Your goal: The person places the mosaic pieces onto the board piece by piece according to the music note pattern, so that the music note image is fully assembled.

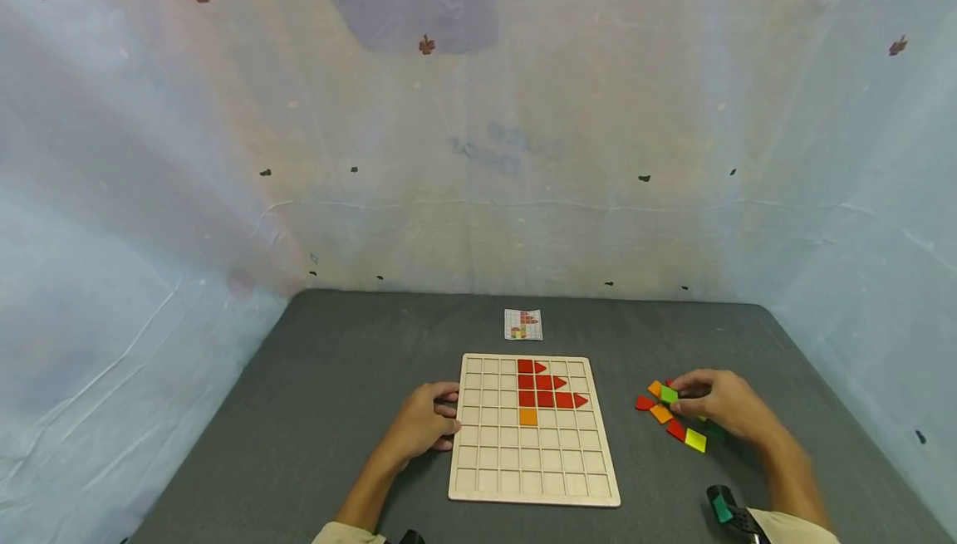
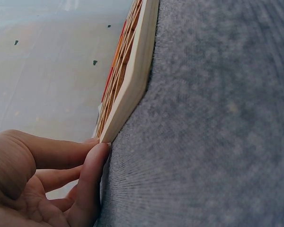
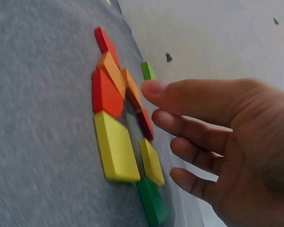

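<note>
A wooden grid board [image 1: 489,459] lies on the dark table, with rows of red tiles [image 1: 527,399] and an orange square tile [image 1: 527,417] set in its cells. At its left edge my left hand [image 1: 420,421] holds the rim; in the left wrist view thumb and finger meet at the board's side [image 2: 137,80]. Over a group of loose tiles to the right, my right hand [image 1: 728,403] pinches a light green tile [image 1: 669,395] at its fingertips. Below these fingertips lie a yellow tile [image 3: 116,149], red and orange tiles, and a dark green tile [image 3: 151,203].
A small printed card [image 1: 523,325] with a coloured grid picture lies behind the board. Pale patterned sheeting [image 1: 463,154] hangs around the table's back and sides. The dark tabletop [image 1: 336,345] extends left of the board.
</note>
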{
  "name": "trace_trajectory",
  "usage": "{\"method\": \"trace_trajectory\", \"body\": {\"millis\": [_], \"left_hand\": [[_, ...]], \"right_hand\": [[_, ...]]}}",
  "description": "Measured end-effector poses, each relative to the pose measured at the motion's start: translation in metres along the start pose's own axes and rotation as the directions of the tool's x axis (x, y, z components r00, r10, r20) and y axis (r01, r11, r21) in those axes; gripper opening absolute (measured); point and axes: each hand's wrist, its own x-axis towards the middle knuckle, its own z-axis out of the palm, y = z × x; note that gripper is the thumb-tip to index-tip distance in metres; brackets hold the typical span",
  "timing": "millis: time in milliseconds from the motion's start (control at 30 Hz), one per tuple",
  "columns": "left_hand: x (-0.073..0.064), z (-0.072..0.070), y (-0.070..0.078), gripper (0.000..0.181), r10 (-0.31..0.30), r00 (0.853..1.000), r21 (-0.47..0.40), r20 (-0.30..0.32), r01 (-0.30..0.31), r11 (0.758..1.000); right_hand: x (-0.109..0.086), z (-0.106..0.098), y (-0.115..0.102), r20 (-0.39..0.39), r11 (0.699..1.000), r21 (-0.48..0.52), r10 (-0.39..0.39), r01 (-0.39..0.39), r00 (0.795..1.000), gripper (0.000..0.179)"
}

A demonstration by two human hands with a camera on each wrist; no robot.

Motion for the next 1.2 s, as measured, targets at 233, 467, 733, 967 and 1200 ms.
{"method": "trace_trajectory", "body": {"millis": [233, 467, 733, 967, 1200], "left_hand": [[-0.001, 0.001, 0.001, 0.063, -0.004, 1.0, 0.01, -0.01, 0.004, 1.0], [0.0, 0.001, 0.001, 0.064, -0.006, 1.0, 0.012, -0.01, 0.006, 1.0], [0.001, 0.0, 0.0, 0.063, -0.01, 1.0, 0.018, -0.001, 0.01, 1.0], [0.0, 0.001, -0.001, 0.063, -0.012, 1.0, 0.017, -0.008, 0.012, 1.0], [0.0, 0.0, -0.001, 0.064, -0.004, 1.0, 0.012, 0.001, 0.004, 1.0]], "right_hand": [[0.003, 0.012, -0.023, 0.007, 0.996, 0.052, -0.073, 0.072, 0.997, 0.033], [0.006, 0.025, -0.045, 0.003, 0.991, 0.046, -0.127, 0.126, 0.992, 0.033], [0.011, 0.041, -0.067, -0.009, 0.984, 0.021, -0.176, 0.176, 0.984, 0.03], [0.015, 0.056, -0.083, -0.009, 0.976, 0.041, -0.216, 0.216, 0.976, 0.028], [0.017, 0.072, -0.099, 0.052, 0.968, 0.037, -0.251, 0.249, 0.967, 0.025]]}}
